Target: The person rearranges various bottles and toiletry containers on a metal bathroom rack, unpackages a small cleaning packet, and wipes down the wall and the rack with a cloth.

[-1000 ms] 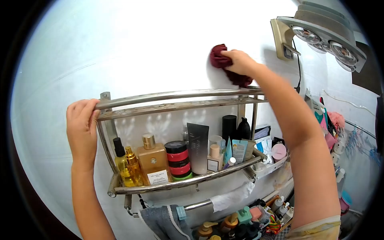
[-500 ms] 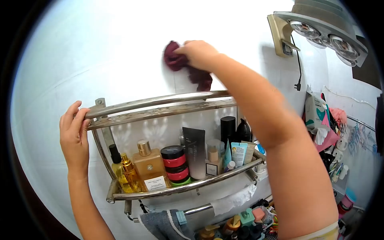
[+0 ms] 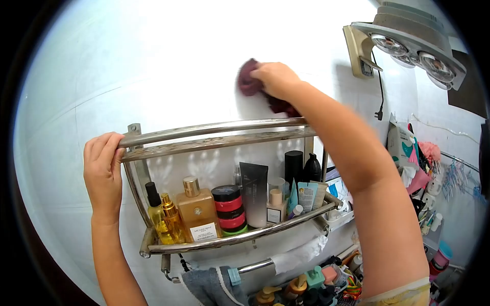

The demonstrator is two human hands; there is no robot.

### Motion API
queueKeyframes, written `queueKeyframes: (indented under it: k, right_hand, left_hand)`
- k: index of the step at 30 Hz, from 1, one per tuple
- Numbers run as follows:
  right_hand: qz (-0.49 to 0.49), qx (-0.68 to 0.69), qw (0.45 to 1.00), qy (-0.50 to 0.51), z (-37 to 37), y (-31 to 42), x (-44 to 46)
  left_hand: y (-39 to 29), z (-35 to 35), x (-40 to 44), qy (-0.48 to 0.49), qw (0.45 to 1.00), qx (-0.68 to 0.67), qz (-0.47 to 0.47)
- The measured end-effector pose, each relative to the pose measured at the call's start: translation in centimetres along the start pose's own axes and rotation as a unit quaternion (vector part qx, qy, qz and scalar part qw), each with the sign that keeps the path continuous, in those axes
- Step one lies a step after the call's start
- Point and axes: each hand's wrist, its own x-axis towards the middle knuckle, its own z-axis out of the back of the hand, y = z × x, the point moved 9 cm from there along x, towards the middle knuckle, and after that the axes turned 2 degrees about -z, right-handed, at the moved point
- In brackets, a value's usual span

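Observation:
My right hand (image 3: 277,80) grips a dark red cloth (image 3: 250,79) against the white wall (image 3: 168,61), above the right half of a metal rack (image 3: 219,127). Part of the cloth hangs down behind my wrist toward the top rail. My left hand (image 3: 103,153) is closed around the left end of that rail. On the rack's lower shelf stand an amber bottle (image 3: 199,211), a stack of red and black jars (image 3: 230,208), a dark grey tube (image 3: 254,191) and several other bottles and tubes.
A grey towel (image 3: 212,285) and white paper (image 3: 302,255) hang on the bar below. Several pump bottles (image 3: 296,286) stand beneath them. A lamp unit (image 3: 413,46) juts out at the upper right, near a dangling plug (image 3: 378,113). Hangers (image 3: 459,178) hang at the far right.
My right hand and the cloth first moved left along the wall, then partly back to the right. My left hand stays at the rail's left end, its fingers now more closed around it.

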Motion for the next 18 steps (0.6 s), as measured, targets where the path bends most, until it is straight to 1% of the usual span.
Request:
queueKeyframes:
  k: [3, 5, 6, 8, 9, 10, 11, 13, 14, 15, 17, 18]
  right_hand:
    - [0.024, 0.005, 1.000, 0.019, -0.3, 4.0, 3.1]
    - [0.025, 0.026, 0.999, -0.009, 0.3, 4.7, 3.0]
    - [0.013, 0.076, 0.995, -0.060, 0.8, 3.4, 2.4]
    - [-0.013, 0.079, 0.995, -0.055, 0.1, -0.1, 1.6]
    - [-0.035, 0.086, 0.994, -0.051, 0.0, -2.1, 0.8]
    - [-0.029, 0.059, 0.996, -0.056, 0.4, -3.6, -0.4]
    - [-0.042, 0.036, 0.998, -0.040, 0.1, -5.5, -1.6]
    - [-0.072, 0.005, 0.997, -0.042, -0.9, -9.8, -3.9]
    - [-0.116, -0.020, 0.993, 0.009, -2.1, -12.0, -4.7]
    - [-0.153, -0.043, 0.986, 0.050, -1.0, -12.0, -6.0]
    - [-0.186, -0.027, 0.982, 0.025, -1.4, -14.1, -6.3]
    - [-0.182, -0.026, 0.983, 0.025, -1.6, -14.4, -5.7]
  left_hand:
    - [0.1, -0.1, -0.2, -0.005, 1.000, 0.010, -0.005]
    - [0.0, -0.3, -0.2, -0.010, 1.000, 0.008, -0.016]
    - [0.3, -0.4, -0.4, 0.003, 1.000, 0.009, -0.002]
    - [1.1, -0.8, -0.6, 0.018, 0.999, 0.016, 0.025]
    - [1.0, -0.9, -0.6, 0.020, 0.999, 0.012, 0.022]
    - [0.9, -0.8, -0.6, 0.007, 1.000, 0.009, 0.019]
    - [0.9, -0.6, -0.6, -0.004, 1.000, 0.005, 0.015]
    - [0.9, -0.8, -0.5, -0.004, 1.000, 0.017, 0.006]
    - [1.0, -0.9, -0.6, -0.002, 1.000, 0.005, 0.011]
    - [1.2, -0.8, -0.7, -0.002, 1.000, -0.005, 0.017]
    - [1.1, -0.7, -0.6, 0.008, 1.000, 0.003, 0.027]
    - [1.1, -0.8, -0.6, 0.018, 0.999, 0.004, 0.033]
